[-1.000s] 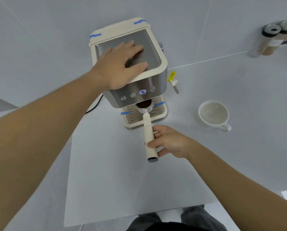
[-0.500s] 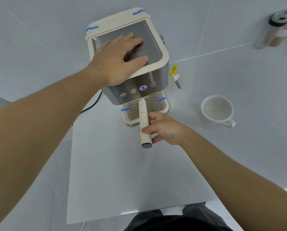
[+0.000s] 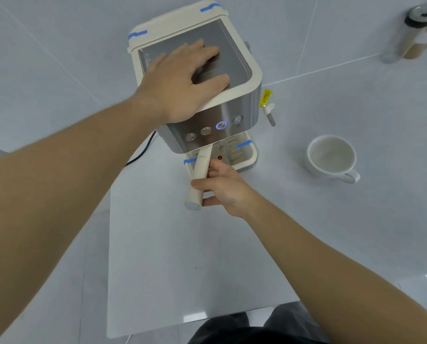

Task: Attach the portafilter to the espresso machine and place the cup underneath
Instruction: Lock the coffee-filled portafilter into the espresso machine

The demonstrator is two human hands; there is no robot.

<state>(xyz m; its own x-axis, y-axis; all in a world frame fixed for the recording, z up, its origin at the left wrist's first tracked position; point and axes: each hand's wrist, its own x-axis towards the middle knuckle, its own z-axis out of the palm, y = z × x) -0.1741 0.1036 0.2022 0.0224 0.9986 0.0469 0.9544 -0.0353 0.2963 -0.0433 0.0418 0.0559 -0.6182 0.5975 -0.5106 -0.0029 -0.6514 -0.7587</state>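
Observation:
A cream and steel espresso machine [image 3: 234, 109] stands at the back of a white table [image 3: 182, 269]. My left hand [image 3: 182, 80] lies flat on its metal top, fingers spread. My right hand [image 3: 222, 187] grips the cream handle of the portafilter [image 3: 199, 175]. The handle points toward me and to the left, and its basket end is hidden under the machine's front panel. An empty white cup [image 3: 331, 157] sits on the surface to the right of the machine, its handle toward the lower right.
A steam wand [image 3: 269, 115] with a yellow tag sticks out on the machine's right side. A black cable [image 3: 140, 152] runs off to the left behind my arm. Two cylindrical containers [image 3: 415, 28] stand at the far right. The table's front edge is near my legs.
The portafilter has moved in under the machine, so its coffee-filled basket no longer shows. Its handle has swung toward the left. My left hand has stayed on top.

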